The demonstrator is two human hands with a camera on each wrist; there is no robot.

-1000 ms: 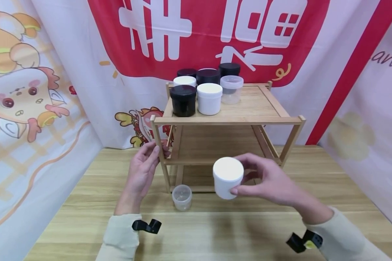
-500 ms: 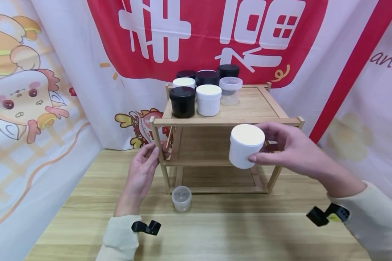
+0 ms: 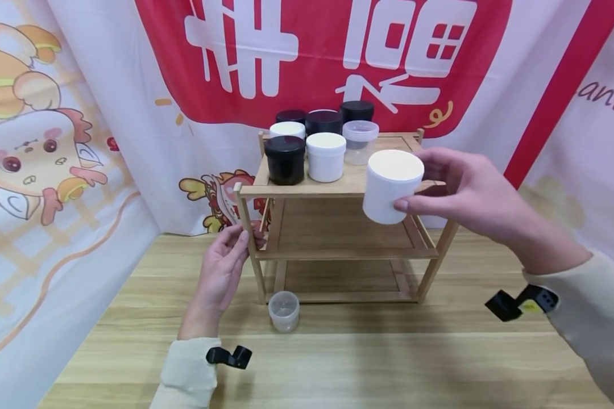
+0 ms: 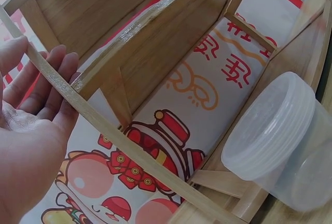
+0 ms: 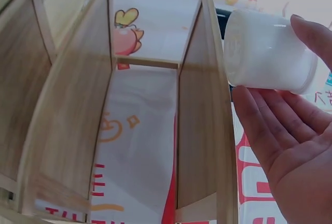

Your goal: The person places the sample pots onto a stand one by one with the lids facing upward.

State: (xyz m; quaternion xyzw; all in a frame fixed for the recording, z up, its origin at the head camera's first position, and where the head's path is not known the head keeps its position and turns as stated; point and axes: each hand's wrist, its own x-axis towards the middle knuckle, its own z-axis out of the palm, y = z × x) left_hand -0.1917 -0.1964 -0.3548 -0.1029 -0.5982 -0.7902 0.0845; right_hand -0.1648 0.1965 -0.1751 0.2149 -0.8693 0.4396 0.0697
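My right hand [image 3: 473, 190] grips a white lidded jar [image 3: 391, 187] by its side, thumb in front and fingers behind. In the head view the jar overlaps the front rail of a three-tier wooden shelf [image 3: 327, 254]. In the right wrist view, the jar [image 5: 272, 50] lies beside the upper board's edge, between thumb and fingers. My left hand [image 3: 226, 264] holds the shelf's front left post [image 4: 104, 123], thumb on one side and fingers on the other. On the top tier stand a black jar [image 3: 285, 162], a white jar [image 3: 326, 159] and a clear jar [image 3: 360, 142].
More black-lidded jars [image 3: 324, 121] and another white one [image 3: 287, 129] stand behind on the top tier. A small clear tub [image 3: 284, 312] sits on the wooden table [image 3: 337, 363], before the shelf's left foot. Printed cloth [image 3: 210, 102] hangs behind and at both sides.
My right hand has lifted the white jar from in front of the lower tiers up to the top tier's front rail, shifting right. My left hand stays on the post.
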